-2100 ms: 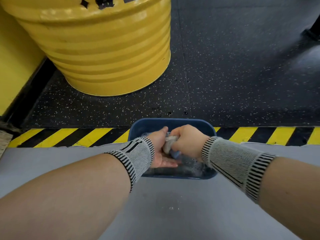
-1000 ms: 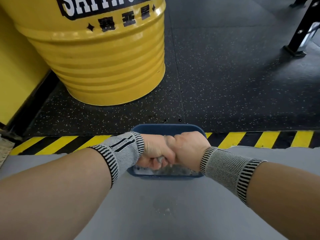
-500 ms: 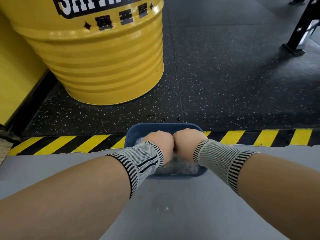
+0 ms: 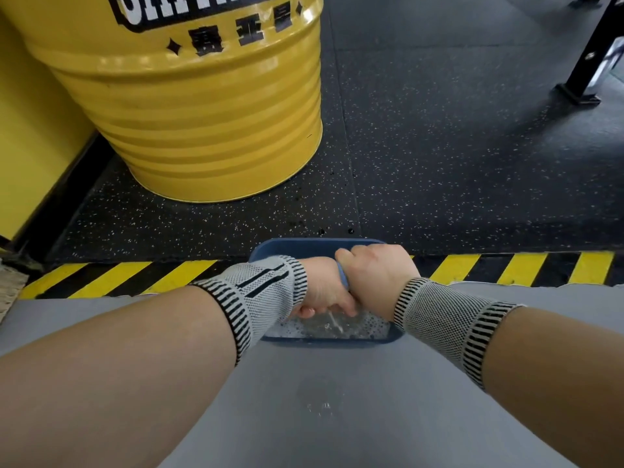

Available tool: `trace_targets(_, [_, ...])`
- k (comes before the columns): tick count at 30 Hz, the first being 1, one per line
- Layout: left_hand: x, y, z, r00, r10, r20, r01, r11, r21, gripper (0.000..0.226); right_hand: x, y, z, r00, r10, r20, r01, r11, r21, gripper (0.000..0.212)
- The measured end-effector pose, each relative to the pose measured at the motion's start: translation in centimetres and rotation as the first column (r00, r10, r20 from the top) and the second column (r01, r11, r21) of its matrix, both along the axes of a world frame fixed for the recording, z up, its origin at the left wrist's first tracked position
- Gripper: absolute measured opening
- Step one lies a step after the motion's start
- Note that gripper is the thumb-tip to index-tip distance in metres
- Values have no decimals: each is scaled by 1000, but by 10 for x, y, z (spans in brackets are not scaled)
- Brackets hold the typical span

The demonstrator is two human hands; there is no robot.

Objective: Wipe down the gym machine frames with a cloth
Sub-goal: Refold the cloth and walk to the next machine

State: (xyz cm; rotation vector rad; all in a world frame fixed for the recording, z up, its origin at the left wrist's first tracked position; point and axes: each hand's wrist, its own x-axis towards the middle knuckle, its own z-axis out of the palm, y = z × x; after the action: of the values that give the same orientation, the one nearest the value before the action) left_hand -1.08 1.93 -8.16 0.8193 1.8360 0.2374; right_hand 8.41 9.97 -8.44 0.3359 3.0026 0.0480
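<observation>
While water trickles into the blue basin (image 4: 293, 248), a blue cloth (image 4: 342, 276) is gripped and wrung between the left hand (image 4: 324, 288) and right hand (image 4: 374, 275).

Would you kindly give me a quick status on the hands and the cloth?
Left hand and right hand both grip the blue cloth, wringing over the blue basin. Water trickling down. Machine frame untouched, nothing in the way.

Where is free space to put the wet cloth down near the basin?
Bare grey surface lies in front of the blue plastic basin, between the forearms, bordered by the striped edge. It is crowded over the basin, where the left hand and right hand wring the cloth.
</observation>
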Motion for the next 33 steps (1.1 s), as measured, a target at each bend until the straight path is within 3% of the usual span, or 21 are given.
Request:
trace_targets(1, [2, 1, -2, 983, -103, -154, 104, 995, -4, 13, -1, -1, 2, 999, -13, 40, 13, 1000, 1, 25])
trace_targets(3, [6, 5, -5, 859, -284, -425, 302, 953, -25, 13, -3, -2, 1, 996, -36, 79, 34, 999, 21, 19])
trace_targets(5, [7, 5, -9, 766, -291, -573, 345, 939, -15, 16, -7, -3, -2, 985, -108, 132, 110, 994, -8, 16])
trace_targets(8, [7, -4, -11, 634, -203, -746, 347, 937, 41, 22, -16, -1, -7, 951, -198, 237, 230, 966, -114, 13])
trace_targets(11, [7, -12, -19, 489, -204, -848, 464, 884, 55, 19, -21, 4, -10, 930, -111, 351, 195, 957, -216, 17])
trace_targets(14, [6, -16, -23, 468, -227, -854, 500, 865, 44, 17, -23, 3, -13, 922, -134, 362, 238, 936, -259, 19])
trace_targets(16, [3, -11, -24, 593, -168, -787, 363, 929, 75, 16, -20, 3, -21, 926, -275, 259, 358, 860, -364, 16])
trace_targets(18, [-3, -5, -20, 769, -120, -628, 188, 981, 43, 17, -10, 0, -23, 865, -493, 90, 450, 685, -572, 25])
trace_targets(19, [-7, -3, -19, 877, -48, -479, 78, 996, 42, 17, -5, -1, -25, 839, -545, 0, 420, 647, -637, 36])
trace_targets(20, [-11, -3, -18, 962, 101, -254, -89, 994, 57, 15, 2, -2, -26, 850, -522, -77, 364, 686, -630, 49])
trace_targets(21, [-13, -6, -15, 960, 279, 15, -279, 959, 51, 17, 7, -4, -28, 883, -448, -140, 292, 758, -583, 60])
trace_targets(22, [-14, -9, -9, 883, 400, 248, -414, 910, 4, 22, 11, -5, -31, 914, -347, -210, 194, 830, -523, 70])
trace_targets(23, [-16, -11, -4, 794, 440, 419, -465, 884, -47, 27, 12, -7, -35, 927, -229, -297, 80, 894, -442, 77])
trace_targets(25, [-20, -13, 3, 668, 441, 599, -455, 879, -139, 33, 12, -7, -40, 893, -44, -448, -77, 966, -247, 85])
trace_targets(28, [-26, -16, 9, 644, 336, 687, -317, 935, -161, 41, 4, 0, -37, 823, 129, -554, -181, 983, -41, 80])
trace_targets(30, [-25, -18, 12, 727, 246, 641, -228, 967, -114, 40, 0, 5, -32, 811, 190, -554, -208, 978, 30, 67])
trace_targets(33, [-18, -12, 12, 901, 139, 411, -122, 990, -67, 32, -3, 6, -20, 874, 206, -441, -204, 978, 53, 41])
